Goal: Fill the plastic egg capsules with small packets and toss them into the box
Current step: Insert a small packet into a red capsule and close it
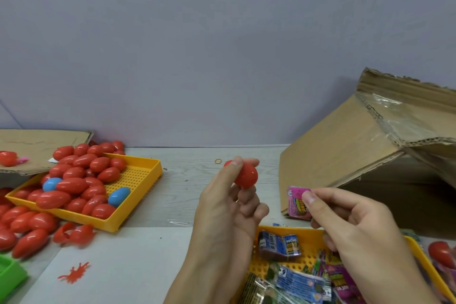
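Both hands are raised, apart: left hand (225, 202) grips a red egg capsule (245, 175), right hand (355, 227) pinches a pink packet (297, 201). Below them a yellow tray (308, 242), cut off by the frame, holds blurred packets. Left of the hands another yellow tray (138, 195) holds red and blue eggs. Beyond the right hand lies a tipped cardboard box (345, 140)

1. We see a small packing workplace, more like a hand-assembly workshop than a home.
2. A plain worktable (187, 180) stands against a bare grey wall (222, 44).
3. A yellow tray (138, 180) holds many identical red egg capsules (74, 185); more lie loose beside it.
4. A second yellow tray (308, 242) holds small printed packets (296, 284).
5. A large cardboard box (345, 143) with torn tape stands at the right.
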Motion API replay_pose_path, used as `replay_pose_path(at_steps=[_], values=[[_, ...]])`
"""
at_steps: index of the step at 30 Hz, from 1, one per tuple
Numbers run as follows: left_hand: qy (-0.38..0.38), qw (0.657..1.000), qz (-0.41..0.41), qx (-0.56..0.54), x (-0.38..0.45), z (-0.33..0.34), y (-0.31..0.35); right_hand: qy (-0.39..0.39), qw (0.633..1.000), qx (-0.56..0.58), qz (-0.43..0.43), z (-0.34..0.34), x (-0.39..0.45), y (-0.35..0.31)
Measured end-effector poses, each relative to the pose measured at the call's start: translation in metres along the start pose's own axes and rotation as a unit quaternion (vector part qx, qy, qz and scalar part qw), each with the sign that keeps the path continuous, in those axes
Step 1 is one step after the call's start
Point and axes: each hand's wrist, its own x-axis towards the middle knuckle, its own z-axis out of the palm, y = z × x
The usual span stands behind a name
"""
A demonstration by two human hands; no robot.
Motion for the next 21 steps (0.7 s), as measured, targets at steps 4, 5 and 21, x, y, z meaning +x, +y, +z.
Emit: replay_pose_path(at_steps=[4, 5, 21], values=[[-0.042, 0.998, -0.042, -0.004, -0.0035, -0.0028, 0.0015, 0.004, 1.000, -0.008, -0.009, -0.0001, 0.0000, 0.0015], [-0.047, 0.998, -0.043, 0.007, -0.0035, -0.0036, 0.0011, 0.006, 1.000, -0.010, -0.011, 0.0001, 0.0001, 0.0015], [-0.045, 0.998, -0.035, -0.012, 0.0002, -0.0040, -0.0054, 0.004, 1.000, -0.009, -0.009, 0.0007, -0.0004, -0.0001]])
